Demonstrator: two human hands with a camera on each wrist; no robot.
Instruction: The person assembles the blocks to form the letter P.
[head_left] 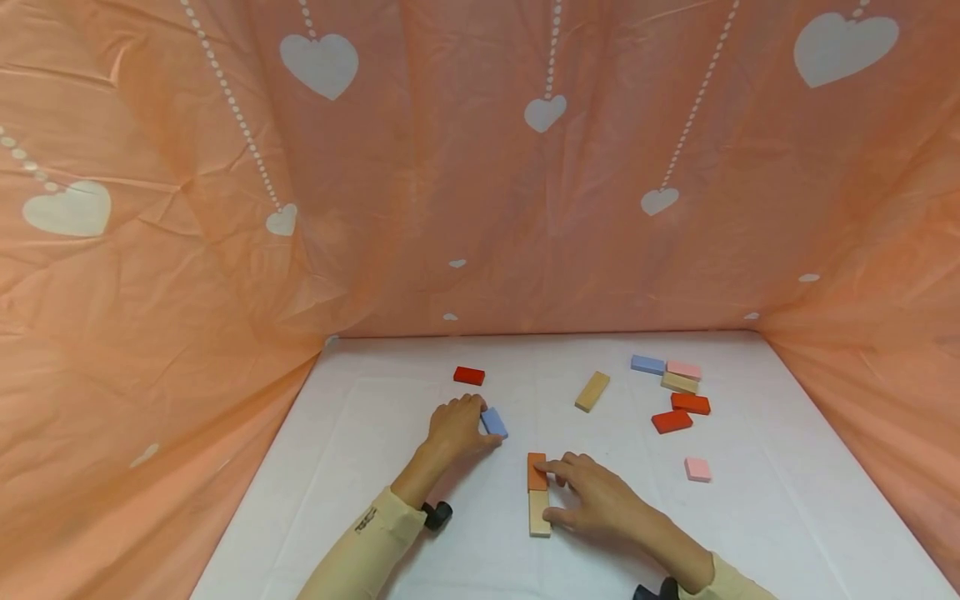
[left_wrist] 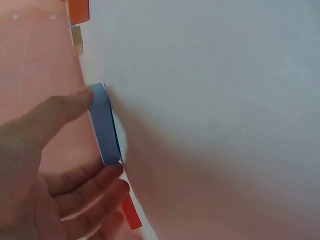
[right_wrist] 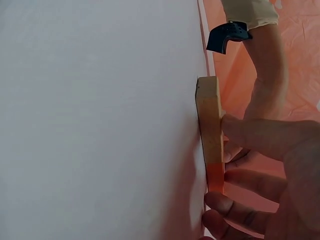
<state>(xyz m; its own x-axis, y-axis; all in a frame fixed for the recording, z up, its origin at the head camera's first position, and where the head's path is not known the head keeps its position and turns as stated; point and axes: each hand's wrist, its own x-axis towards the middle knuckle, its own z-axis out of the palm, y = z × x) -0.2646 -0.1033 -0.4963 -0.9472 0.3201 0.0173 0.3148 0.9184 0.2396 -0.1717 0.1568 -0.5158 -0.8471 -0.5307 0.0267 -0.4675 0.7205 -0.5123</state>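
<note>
Left grip (head_left: 456,427) pinches blue block (head_left: 494,422); white tabletop (head_left: 750,533), orange curtain (head_left: 480,192), seemingly plastic.

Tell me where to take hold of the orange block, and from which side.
Likely best across its two long sides, from above: the orange block lies flat, and its near short end meets the wooden block, leaving little room for an end-to-end pinch. The right grip touches it from the right.

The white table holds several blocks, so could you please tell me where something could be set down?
Bare patches: between the left hand and the left edge of the table; between the leftmost red block and the lone tan block; right of the small pink block. Crowded: the five-block cluster at far right, and around the right hand.
</note>
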